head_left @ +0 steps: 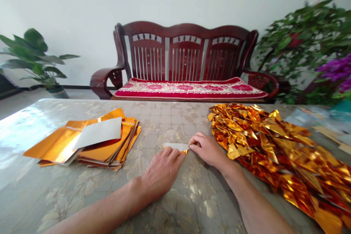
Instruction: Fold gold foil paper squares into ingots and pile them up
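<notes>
A small sheet of gold foil paper (175, 146), folded into a strip, lies on the table in front of me with its pale back partly showing. My left hand (164, 168) presses down on its near side, fingers together and partly hiding the gold face. At the strip's right end, my right hand (204, 148) pinches the corner between thumb and fingers. To the left sits a loose stack of flat gold foil sheets (106, 150), the top one turned pale side up. A large heap of folded gold foil pieces (260, 142) spreads along the right.
The table (181, 117) has a glossy, flower-patterned cover. Beyond it stands a dark red wooden bench (185, 53) with a red floral cushion (189, 88). Potted plants flank it, one on the left (38, 58). Clear plastic wrapping (309, 117) lies at the far right.
</notes>
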Motion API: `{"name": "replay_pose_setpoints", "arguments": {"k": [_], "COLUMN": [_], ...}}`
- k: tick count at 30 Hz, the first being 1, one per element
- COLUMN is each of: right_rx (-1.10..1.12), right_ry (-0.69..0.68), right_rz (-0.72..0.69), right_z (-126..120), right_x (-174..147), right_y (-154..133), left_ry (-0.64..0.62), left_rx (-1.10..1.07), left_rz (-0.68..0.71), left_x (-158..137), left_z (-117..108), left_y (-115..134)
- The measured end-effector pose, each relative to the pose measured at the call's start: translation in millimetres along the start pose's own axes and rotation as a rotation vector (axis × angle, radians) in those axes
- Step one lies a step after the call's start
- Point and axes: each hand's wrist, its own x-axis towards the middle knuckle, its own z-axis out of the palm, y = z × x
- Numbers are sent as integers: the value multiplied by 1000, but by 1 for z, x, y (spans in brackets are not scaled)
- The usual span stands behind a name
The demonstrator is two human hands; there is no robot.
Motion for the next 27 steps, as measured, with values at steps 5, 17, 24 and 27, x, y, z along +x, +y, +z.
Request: {"name": "replay_pose_setpoints", "arguments": {"k": [5, 17, 24, 27], "right_rx": [-39, -154, -66, -63], "right_ry": [0, 22, 14, 15], "right_rz": [21, 12, 30, 43], "right_z": [0, 4, 2, 2], "right_x": [-1, 0, 1, 1], "right_y": [-3, -7, -3, -4], "left_ry": [7, -4, 5, 3], "left_rx": [-16, 11, 22, 14], "left_rz": [-11, -7, -18, -16], "left_x": [-1, 1, 2, 2], "left_z": [0, 0, 1, 1], "left_y": [1, 1, 1, 1]}}
